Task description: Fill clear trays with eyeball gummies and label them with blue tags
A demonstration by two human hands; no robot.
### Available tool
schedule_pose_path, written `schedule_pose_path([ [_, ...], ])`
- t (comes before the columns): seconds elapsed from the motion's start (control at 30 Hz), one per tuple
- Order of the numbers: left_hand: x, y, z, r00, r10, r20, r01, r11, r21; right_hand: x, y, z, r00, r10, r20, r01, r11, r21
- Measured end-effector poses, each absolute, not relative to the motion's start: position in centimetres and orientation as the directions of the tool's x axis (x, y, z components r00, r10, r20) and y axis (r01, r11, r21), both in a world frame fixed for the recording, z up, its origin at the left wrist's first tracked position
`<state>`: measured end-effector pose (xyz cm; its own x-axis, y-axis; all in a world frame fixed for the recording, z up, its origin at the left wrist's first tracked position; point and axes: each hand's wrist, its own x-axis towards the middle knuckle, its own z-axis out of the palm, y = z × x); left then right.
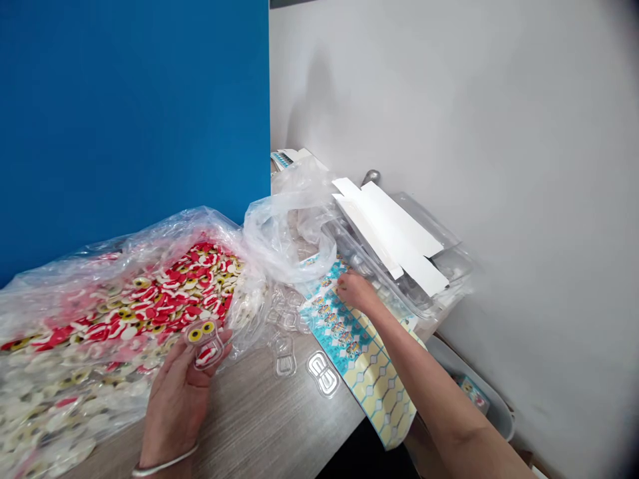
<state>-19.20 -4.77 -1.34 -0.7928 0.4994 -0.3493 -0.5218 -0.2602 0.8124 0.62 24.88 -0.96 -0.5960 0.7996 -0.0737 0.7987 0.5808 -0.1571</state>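
Between the fingers and thumb of my left hand [177, 389] is a small clear plastic blister tray [204, 344]. Two yellow eye pieces fill its top, and a red-and-white mouth piece sits below them. My right hand [355, 291] has its fingers curled in over a blue and yellow printed sheet [344, 326]; what they pinch, if anything, is hidden. Beside the sheet lie a clear blister tray [323, 374] and another blister tray [284, 356]. A big clear plastic bag [200, 216] spreads open at left, heaped with red, white and yellow pieces [184, 286].
White folded cardboard [399, 223] rests across a clear plastic bin [419, 307] against the grey wall [499, 133]. A blue panel [134, 106] rises behind the bag. Below the table's [279, 426] right side is a light-coloured tub [504, 422] with a small printed box.
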Motion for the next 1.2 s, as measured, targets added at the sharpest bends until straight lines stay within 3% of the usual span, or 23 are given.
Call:
schedule_pose_path([
  [0.4, -19.1, -5.0, -1.2, -0.795, 0.488, -0.361, -0.536, -0.285, 0.795, 0.6, 25.6, -0.7, -0.647, 0.757, -0.097, 0.756, 0.619, -0.213],
  [0.7, -19.1, -4.9, -1.1, -0.789, 0.484, -0.377, -0.558, -0.309, 0.77, -1.9, 25.6, -0.9, -0.553, 0.829, -0.082, 0.83, 0.54, -0.14],
  [0.87, -18.8, -5.1, -0.8, -0.778, 0.499, -0.382, -0.577, -0.325, 0.749, -1.5, 23.9, 1.5, -0.558, 0.829, -0.024, 0.823, 0.549, -0.146],
  [0.97, -18.2, -5.4, -0.3, -0.684, 0.617, -0.389, -0.659, -0.293, 0.693, -1.0, 21.5, 4.3, -0.616, 0.788, 0.002, 0.75, 0.587, -0.306],
  [1.03, -17.8, -5.4, -0.1, -0.582, 0.711, -0.394, -0.716, -0.22, 0.662, -1.4, 19.3, 5.9, -0.766, 0.637, -0.087, 0.488, 0.488, -0.724],
  [1.07, -17.6, -5.4, 0.0, -0.528, 0.749, -0.4, -0.74, -0.174, 0.65, -1.9, 18.1, 6.5, -0.841, 0.519, -0.156, 0.378, 0.356, -0.855],
  [1.13, -17.2, -5.4, 0.1, -0.431, 0.804, -0.41, -0.772, -0.094, 0.629, -3.4, 15.8, 6.9, -0.928, 0.259, -0.268, 0.296, 0.077, -0.952],
  [1.2, -16.8, -5.4, 0.0, -0.357, 0.846, -0.396, -0.781, -0.038, 0.624, -5.3, 13.8, 6.5, -0.934, 0.089, -0.347, 0.342, -0.067, -0.937],
])
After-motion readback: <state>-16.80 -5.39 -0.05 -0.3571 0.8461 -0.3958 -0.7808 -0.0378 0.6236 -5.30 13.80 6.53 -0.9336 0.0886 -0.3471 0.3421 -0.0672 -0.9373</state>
